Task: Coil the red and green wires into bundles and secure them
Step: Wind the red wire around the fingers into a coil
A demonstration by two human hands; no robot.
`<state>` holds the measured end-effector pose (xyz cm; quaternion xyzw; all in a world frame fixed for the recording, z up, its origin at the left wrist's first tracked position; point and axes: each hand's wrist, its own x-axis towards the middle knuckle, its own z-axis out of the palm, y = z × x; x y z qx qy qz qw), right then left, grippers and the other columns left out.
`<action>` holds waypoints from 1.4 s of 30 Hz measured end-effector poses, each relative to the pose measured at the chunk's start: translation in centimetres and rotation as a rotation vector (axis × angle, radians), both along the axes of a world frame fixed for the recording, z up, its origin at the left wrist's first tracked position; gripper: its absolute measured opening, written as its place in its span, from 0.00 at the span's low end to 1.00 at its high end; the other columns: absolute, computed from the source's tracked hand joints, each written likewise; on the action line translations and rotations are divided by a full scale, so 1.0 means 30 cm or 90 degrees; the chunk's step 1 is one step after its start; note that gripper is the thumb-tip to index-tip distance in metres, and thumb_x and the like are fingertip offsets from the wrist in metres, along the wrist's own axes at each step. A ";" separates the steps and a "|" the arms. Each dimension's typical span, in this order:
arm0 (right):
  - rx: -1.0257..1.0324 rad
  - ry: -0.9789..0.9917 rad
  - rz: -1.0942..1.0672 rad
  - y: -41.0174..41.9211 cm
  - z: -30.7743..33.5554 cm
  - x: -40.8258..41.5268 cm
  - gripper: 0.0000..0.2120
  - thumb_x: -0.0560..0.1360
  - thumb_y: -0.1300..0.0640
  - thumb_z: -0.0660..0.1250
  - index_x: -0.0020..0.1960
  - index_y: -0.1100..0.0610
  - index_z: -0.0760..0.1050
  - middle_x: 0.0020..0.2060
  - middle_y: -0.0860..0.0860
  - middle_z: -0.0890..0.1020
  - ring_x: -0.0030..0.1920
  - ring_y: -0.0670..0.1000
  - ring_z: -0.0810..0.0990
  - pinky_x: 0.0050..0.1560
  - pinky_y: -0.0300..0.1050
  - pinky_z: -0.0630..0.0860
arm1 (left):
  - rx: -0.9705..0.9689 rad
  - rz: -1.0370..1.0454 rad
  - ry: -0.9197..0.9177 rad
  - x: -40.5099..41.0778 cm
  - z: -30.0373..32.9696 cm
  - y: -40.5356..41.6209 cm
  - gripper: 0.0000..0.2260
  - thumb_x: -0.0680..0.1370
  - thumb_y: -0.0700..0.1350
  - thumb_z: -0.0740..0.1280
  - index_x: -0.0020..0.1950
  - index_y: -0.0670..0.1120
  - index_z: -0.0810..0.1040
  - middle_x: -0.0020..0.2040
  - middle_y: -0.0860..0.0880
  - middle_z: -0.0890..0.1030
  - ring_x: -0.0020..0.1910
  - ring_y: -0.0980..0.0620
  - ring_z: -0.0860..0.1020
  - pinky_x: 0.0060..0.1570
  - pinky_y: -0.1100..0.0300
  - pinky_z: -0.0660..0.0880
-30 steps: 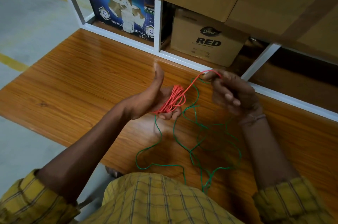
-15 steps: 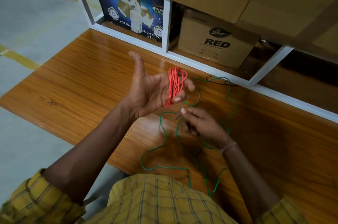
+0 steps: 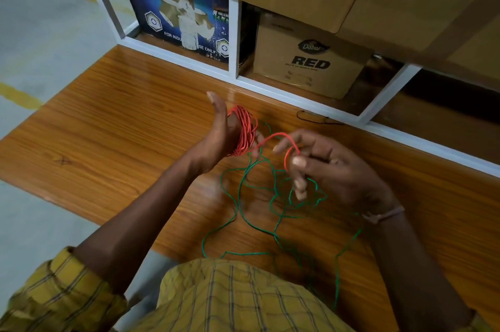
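Note:
The red wire (image 3: 244,132) is wound in several loops around the fingers of my left hand (image 3: 220,136), held upright above the wooden table (image 3: 121,126). Its free end arcs to the right into my right hand (image 3: 330,169), which pinches it between thumb and fingers. The green wire (image 3: 273,212) lies loose and tangled on the table under and in front of both hands, trailing toward my body.
A white shelf frame (image 3: 234,33) runs along the table's far edge, holding a blue tape box (image 3: 178,14) and a brown "RED" carton (image 3: 311,61). A thin black wire (image 3: 316,119) lies near the frame. Bare floor lies to the left.
My right hand rose from the green tangle below the coil and moved right, drawing the red wire's free end out. My left hand turned edge-on with the coil.

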<state>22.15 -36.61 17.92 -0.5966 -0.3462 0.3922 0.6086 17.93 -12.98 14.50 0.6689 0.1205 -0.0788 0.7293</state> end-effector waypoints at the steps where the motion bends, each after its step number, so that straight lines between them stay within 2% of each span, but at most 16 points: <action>1: 0.023 0.020 0.012 -0.010 0.005 0.020 0.17 0.81 0.62 0.63 0.68 0.67 0.70 0.31 0.59 0.76 0.35 0.60 0.81 0.46 0.54 0.80 | 0.005 -0.037 -0.001 -0.002 0.002 0.001 0.47 0.75 0.73 0.25 0.48 0.48 0.77 0.41 0.46 0.81 0.34 0.54 0.78 0.36 0.64 0.72; 4: 0.071 0.079 0.029 -0.034 0.011 0.076 0.22 0.80 0.62 0.61 0.74 0.65 0.68 0.27 0.60 0.68 0.39 0.60 0.81 0.56 0.64 0.77 | 0.015 -0.138 -0.025 0.002 0.008 0.030 0.54 0.69 0.74 0.20 0.53 0.37 0.71 0.42 0.33 0.76 0.32 0.46 0.72 0.35 0.61 0.72; 7: 0.106 0.180 0.020 -0.037 0.026 0.124 0.21 0.81 0.61 0.61 0.73 0.66 0.71 0.27 0.57 0.62 0.28 0.51 0.78 0.39 0.50 0.80 | 0.020 -0.225 -0.041 -0.008 0.018 0.056 0.58 0.65 0.80 0.27 0.56 0.31 0.68 0.40 0.31 0.74 0.32 0.45 0.68 0.34 0.58 0.70; 9: 0.126 0.254 -0.003 -0.034 0.036 0.165 0.17 0.82 0.61 0.59 0.68 0.67 0.74 0.27 0.51 0.64 0.21 0.43 0.72 0.25 0.40 0.71 | -0.006 -0.287 -0.037 -0.018 0.022 0.065 0.60 0.62 0.83 0.34 0.58 0.30 0.67 0.40 0.34 0.74 0.31 0.46 0.68 0.33 0.57 0.69; 11: 0.117 0.279 -0.032 -0.024 0.039 0.206 0.15 0.83 0.62 0.57 0.63 0.67 0.76 0.26 0.47 0.67 0.18 0.40 0.68 0.20 0.38 0.63 | -0.051 -0.355 -0.023 -0.025 0.022 0.069 0.62 0.61 0.84 0.36 0.61 0.29 0.67 0.37 0.35 0.74 0.30 0.46 0.66 0.32 0.53 0.65; 14: 0.084 0.255 -0.110 0.013 0.016 0.249 0.12 0.85 0.62 0.55 0.55 0.65 0.76 0.25 0.46 0.67 0.18 0.41 0.67 0.21 0.38 0.61 | -0.117 -0.415 0.015 -0.034 0.024 0.069 0.69 0.59 0.87 0.38 0.70 0.29 0.68 0.37 0.37 0.76 0.28 0.47 0.67 0.34 0.52 0.67; 19: -0.066 0.099 -0.238 0.068 -0.075 0.292 0.08 0.84 0.60 0.62 0.50 0.60 0.77 0.25 0.47 0.68 0.24 0.45 0.72 0.28 0.41 0.73 | -0.234 -0.449 0.017 -0.052 0.062 0.062 0.70 0.60 0.83 0.31 0.77 0.30 0.66 0.38 0.38 0.76 0.25 0.50 0.64 0.38 0.58 0.75; 23: -0.162 0.009 -0.248 0.115 -0.170 0.246 0.05 0.84 0.60 0.64 0.50 0.61 0.74 0.27 0.49 0.71 0.25 0.43 0.77 0.30 0.38 0.77 | -0.312 -0.417 0.003 -0.065 0.095 0.056 0.70 0.60 0.82 0.30 0.79 0.29 0.63 0.39 0.38 0.75 0.26 0.47 0.60 0.43 0.60 0.79; 26: -0.174 -0.022 -0.234 0.145 -0.225 0.178 0.11 0.86 0.61 0.60 0.51 0.68 0.75 0.30 0.55 0.75 0.27 0.40 0.80 0.31 0.32 0.76 | -0.348 -0.373 -0.024 -0.055 0.081 0.059 0.71 0.60 0.85 0.32 0.80 0.31 0.60 0.41 0.39 0.78 0.27 0.50 0.70 0.50 0.50 0.70; 28: -0.185 -0.048 -0.234 0.162 -0.250 0.134 0.16 0.87 0.60 0.57 0.51 0.72 0.75 0.33 0.57 0.78 0.27 0.39 0.80 0.32 0.30 0.73 | -0.372 -0.337 -0.043 -0.046 0.071 0.056 0.70 0.61 0.86 0.32 0.81 0.31 0.61 0.44 0.37 0.77 0.32 0.47 0.74 0.48 0.51 0.68; 30: -0.179 -0.038 -0.223 0.176 -0.268 0.086 0.16 0.88 0.61 0.55 0.47 0.63 0.78 0.32 0.51 0.82 0.30 0.41 0.79 0.35 0.31 0.72 | -0.387 -0.293 -0.056 -0.042 0.072 0.047 0.70 0.62 0.85 0.32 0.81 0.32 0.62 0.50 0.36 0.75 0.41 0.44 0.70 0.42 0.56 0.76; 32: -0.167 -0.015 -0.212 0.187 -0.292 0.039 0.17 0.88 0.57 0.57 0.45 0.53 0.80 0.37 0.56 0.84 0.39 0.53 0.81 0.46 0.41 0.75 | -0.401 -0.247 -0.079 -0.038 0.069 0.036 0.69 0.63 0.85 0.32 0.81 0.31 0.61 0.56 0.34 0.76 0.47 0.42 0.70 0.44 0.52 0.77; 34: -0.176 -0.027 -0.196 0.184 -0.314 0.006 0.14 0.87 0.57 0.58 0.48 0.51 0.79 0.40 0.62 0.84 0.45 0.57 0.82 0.52 0.49 0.76 | -0.411 -0.194 -0.110 -0.025 0.062 0.023 0.69 0.64 0.85 0.29 0.78 0.30 0.63 0.60 0.34 0.79 0.50 0.40 0.76 0.49 0.49 0.76; 37: -0.184 -0.088 -0.160 0.182 -0.323 -0.034 0.08 0.86 0.61 0.60 0.53 0.52 0.76 0.44 0.63 0.87 0.46 0.51 0.86 0.50 0.42 0.79 | -0.387 -0.049 -0.141 0.022 0.026 0.031 0.68 0.64 0.82 0.25 0.75 0.31 0.69 0.60 0.34 0.83 0.53 0.39 0.85 0.45 0.55 0.79; 40: -0.179 -0.148 -0.139 0.173 -0.321 -0.048 0.06 0.83 0.60 0.63 0.55 0.57 0.79 0.46 0.56 0.89 0.44 0.54 0.86 0.48 0.52 0.80 | -0.319 0.085 -0.124 0.067 -0.021 0.049 0.68 0.66 0.80 0.24 0.76 0.32 0.71 0.54 0.29 0.80 0.63 0.32 0.83 0.65 0.51 0.75; 42: -0.188 -0.184 -0.147 0.166 -0.304 -0.052 0.07 0.80 0.65 0.65 0.55 0.58 0.80 0.47 0.53 0.89 0.47 0.58 0.86 0.49 0.54 0.82 | -0.230 0.141 -0.097 0.085 -0.050 0.054 0.64 0.67 0.79 0.24 0.77 0.36 0.71 0.64 0.34 0.82 0.66 0.34 0.82 0.77 0.44 0.66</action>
